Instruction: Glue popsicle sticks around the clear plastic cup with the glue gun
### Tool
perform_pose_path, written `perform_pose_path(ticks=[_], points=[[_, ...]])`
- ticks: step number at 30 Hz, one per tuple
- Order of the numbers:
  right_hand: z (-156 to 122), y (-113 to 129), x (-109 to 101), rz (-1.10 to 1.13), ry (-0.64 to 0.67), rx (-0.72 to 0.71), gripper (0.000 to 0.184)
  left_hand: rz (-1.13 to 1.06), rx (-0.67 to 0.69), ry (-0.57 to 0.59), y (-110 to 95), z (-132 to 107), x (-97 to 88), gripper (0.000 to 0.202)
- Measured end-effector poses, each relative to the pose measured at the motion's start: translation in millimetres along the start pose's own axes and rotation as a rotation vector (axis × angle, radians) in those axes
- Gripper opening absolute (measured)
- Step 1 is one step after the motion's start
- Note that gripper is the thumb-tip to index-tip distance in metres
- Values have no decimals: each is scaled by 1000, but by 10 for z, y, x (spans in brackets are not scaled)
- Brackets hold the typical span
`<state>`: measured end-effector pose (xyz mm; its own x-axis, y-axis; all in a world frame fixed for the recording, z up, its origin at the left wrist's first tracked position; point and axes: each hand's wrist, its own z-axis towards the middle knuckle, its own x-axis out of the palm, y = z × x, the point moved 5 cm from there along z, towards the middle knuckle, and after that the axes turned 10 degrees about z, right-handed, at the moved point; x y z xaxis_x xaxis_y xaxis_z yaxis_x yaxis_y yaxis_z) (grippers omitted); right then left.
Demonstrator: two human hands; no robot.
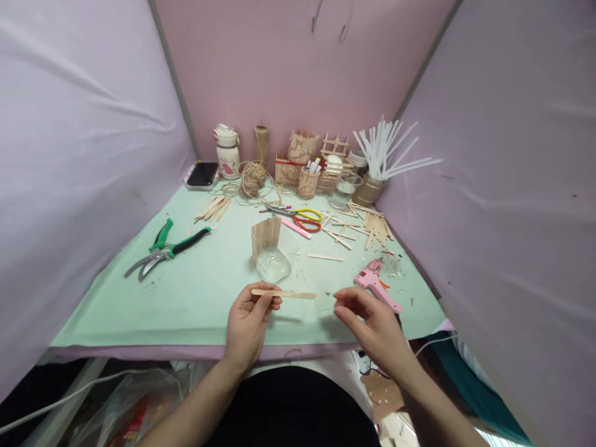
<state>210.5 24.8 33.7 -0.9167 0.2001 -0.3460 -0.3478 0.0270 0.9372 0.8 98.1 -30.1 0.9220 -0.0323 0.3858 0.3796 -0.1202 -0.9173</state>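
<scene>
My left hand [249, 320] pinches a flat wooden craft stick [293, 295] near its left end, above the front of the table. The stick lies nearly level and points right. My right hand [367, 316] is a short way beyond its free end, thumb and fingertips brought together. A faint thin strand shows by those fingertips; what they hold, if anything, is too small to name. Just behind my left hand sits a clear plastic cup [274, 264] on its side or tilted, with a row of craft sticks [265, 237] standing along its left wall.
A pink glue gun [375, 282] lies right of my right hand. Green-handled pruning shears [165, 245] lie left. Scissors [298, 216], a pink pen-like tool [297, 228] and loose sticks [379, 226] lie farther back. Twine [254, 177], a bottle [227, 155] and white glue sticks [384, 149] line the wall.
</scene>
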Motion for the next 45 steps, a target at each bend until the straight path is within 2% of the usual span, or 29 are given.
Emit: perform_pose_path(ticks=[3,6,14,21,24,25,28,31,33,37,41,45], points=[[195,2,299,158,51,70,20,46,32,18,-5,-29,-6,22],[266,-40,454,287,135,154,28,76,75,1,-5,-44,-43,20],[164,-136,466,485,207,284,32,103,116,24,12,-27,-58,15],[121,-99,510,476,227,291,37,22,159,106,-30,-70,-18,21],[121,-87,358,280,219,217,41,42,193,86,-63,-67,-57,20],[135,-89,231,160,167,163,42,59,210,70,-87,-55,-88,20],[184,-140,-362,-269,-199,-9,45,159,288,-10,-208,-4,-223,19],[231,-384,-810,-642,-292,-23,60,285,392,-117,-370,32,-363,19],[250,-583,-967,-790,-293,-49,68,356,460,-169,-466,38,-428,19],[282,-890,-947,-851,-183,-57,57,470,584,-190,-571,40,-506,15],[346,-936,-852,-833,-201,-58,48,593,694,-196,-597,46,-572,11],[389,-955,-829,-804,-209,-26,47,631,679,-217,-569,62,-635,12]])
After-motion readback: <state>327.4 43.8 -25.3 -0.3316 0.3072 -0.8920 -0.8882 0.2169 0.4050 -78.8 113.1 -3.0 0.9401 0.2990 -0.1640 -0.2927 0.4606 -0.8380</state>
